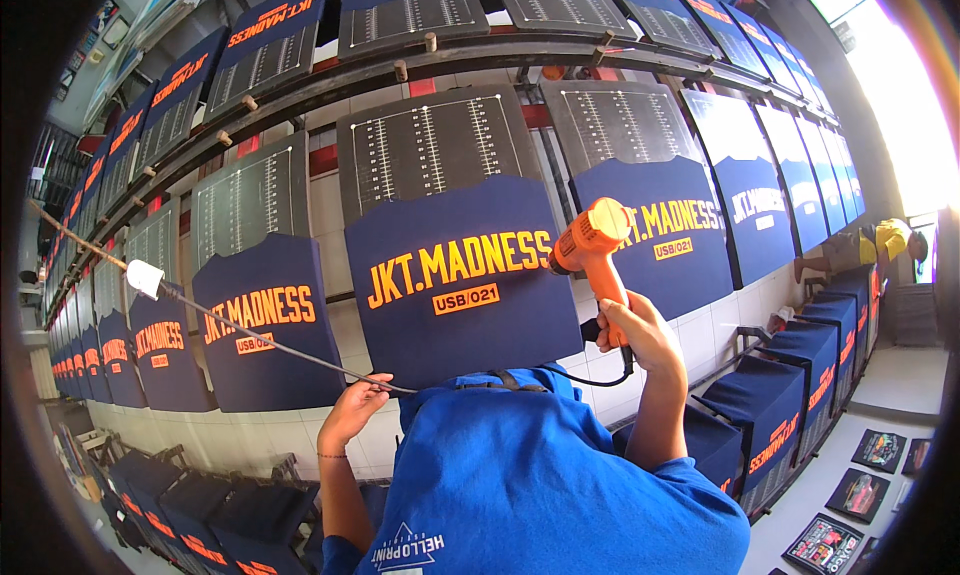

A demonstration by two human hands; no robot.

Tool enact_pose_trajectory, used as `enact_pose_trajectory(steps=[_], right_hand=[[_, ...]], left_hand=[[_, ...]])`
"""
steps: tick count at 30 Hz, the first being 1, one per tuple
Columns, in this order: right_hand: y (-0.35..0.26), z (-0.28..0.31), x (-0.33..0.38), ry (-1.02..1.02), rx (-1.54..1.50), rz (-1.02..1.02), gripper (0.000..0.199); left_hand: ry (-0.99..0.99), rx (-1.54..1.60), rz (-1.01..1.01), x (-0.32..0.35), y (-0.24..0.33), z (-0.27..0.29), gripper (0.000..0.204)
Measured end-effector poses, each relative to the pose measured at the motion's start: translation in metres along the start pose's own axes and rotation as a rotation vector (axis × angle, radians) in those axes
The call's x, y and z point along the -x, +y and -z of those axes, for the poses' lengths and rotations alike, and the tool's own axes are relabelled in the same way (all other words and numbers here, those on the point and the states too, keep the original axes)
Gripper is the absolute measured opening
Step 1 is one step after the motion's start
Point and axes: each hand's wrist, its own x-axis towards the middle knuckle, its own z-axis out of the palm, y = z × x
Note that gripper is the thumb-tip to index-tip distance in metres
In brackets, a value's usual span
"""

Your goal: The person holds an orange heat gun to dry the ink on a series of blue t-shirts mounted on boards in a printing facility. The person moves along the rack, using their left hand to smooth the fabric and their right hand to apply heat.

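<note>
Bright and close, the wearer's blue shirt (540, 485) fills the near middle, with white print on its chest. Just beyond it, a navy garment (450, 330) with yellow lettering lies spread on a dark board (440, 145) whose far part bears white scale marks. On the right, the right hand (648, 337) wraps its fingers around the handle of an orange heat gun (597, 230), which is upright over the garment's right edge, its dark nozzle facing left. Over on the left, the left hand (358, 407) is at the garment's near left corner, fingers narrowly bent beside a thin grey cord (250, 331); whether it grips either, I cannot tell. That cord runs toward the far left through a white fitting (145, 278). Similar printed garments line both sides, and at the far right a person in yellow (885, 240) bends forward.
</note>
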Motion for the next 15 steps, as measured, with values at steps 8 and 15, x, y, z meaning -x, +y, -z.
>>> enact_pose_trajectory(steps=[8,15], right_hand=[[-0.004,-0.017,-0.003,-0.029,0.032,0.014,0.029],[-0.006,-0.030,-0.008,-0.055,0.077,0.018,0.028]], left_hand=[[0.090,0.112,0.002,0.005,-0.009,-0.008,0.029],[0.358,0.235,0.013,0.016,-0.037,0.005,0.022]])
